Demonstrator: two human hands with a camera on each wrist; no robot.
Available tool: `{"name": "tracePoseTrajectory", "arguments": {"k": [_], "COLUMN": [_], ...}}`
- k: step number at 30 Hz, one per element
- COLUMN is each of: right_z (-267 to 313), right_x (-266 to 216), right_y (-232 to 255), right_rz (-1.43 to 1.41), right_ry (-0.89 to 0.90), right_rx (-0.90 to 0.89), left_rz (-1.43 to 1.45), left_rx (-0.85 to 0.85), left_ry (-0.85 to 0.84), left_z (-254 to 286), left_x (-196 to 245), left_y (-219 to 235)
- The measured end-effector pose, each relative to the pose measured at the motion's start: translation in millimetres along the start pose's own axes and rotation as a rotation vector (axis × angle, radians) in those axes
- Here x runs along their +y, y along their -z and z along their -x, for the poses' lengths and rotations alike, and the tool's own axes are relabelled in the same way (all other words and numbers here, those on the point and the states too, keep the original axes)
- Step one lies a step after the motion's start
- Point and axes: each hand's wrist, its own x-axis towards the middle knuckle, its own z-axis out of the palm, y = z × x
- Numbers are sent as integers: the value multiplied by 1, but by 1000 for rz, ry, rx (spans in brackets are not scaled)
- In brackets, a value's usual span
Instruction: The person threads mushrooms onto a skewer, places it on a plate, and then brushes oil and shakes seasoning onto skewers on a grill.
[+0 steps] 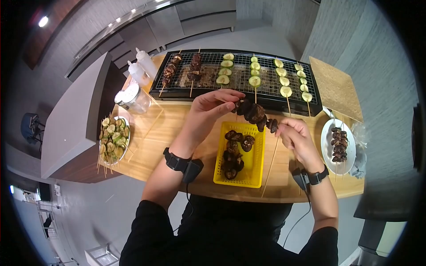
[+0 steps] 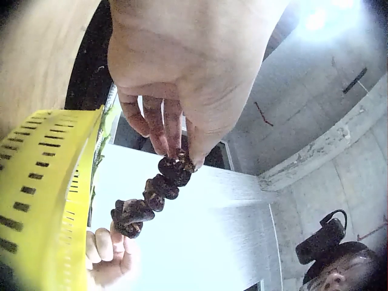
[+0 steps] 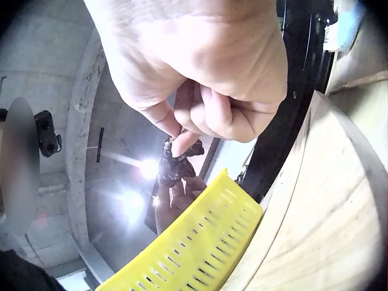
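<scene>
A row of dark mushrooms (image 1: pixel 256 114) on a skewer hangs slantwise above the yellow basket (image 1: pixel 263 166) in the head view. At the upper left end, my left hand (image 1: pixel 208 107) pinches the endmost mushroom between thumb and fingertips. My right hand (image 1: pixel 298 138) grips the other end with curled fingers, close to the last small mushroom; those fingers hide the stick there. The left wrist view shows the mushrooms (image 2: pixel 159 189) packed tightly between both hands. More loose mushrooms (image 1: pixel 230 157) lie in the basket, mostly along its left side.
Behind the hands stands a black grill (image 1: pixel 284 103) bearing zucchini skewers (image 1: pixel 254 81) and two dark skewers (image 1: pixel 170 73). At left are squeeze bottles (image 1: pixel 138 73), a jar (image 1: pixel 141 102) and a plate of zucchini skewers (image 1: pixel 114 139). A white plate (image 1: pixel 326 142) holds mushroom skewers at right.
</scene>
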Motion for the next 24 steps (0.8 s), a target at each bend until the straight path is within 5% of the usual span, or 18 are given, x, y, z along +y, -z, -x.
{"name": "tracePoseTrajectory", "arguments": {"k": [16, 24], "right_z": [-1, 2], "right_x": [-4, -46], "right_y": [1, 13], "right_rz": [2, 47], "right_ry": [61, 123], "right_rx": [48, 173], "left_rz": [-107, -88], "left_rx": [115, 153], "left_ry": [5, 72], "left_z": [1, 2], "left_x": [9, 9], "left_y": [-3, -10]}}
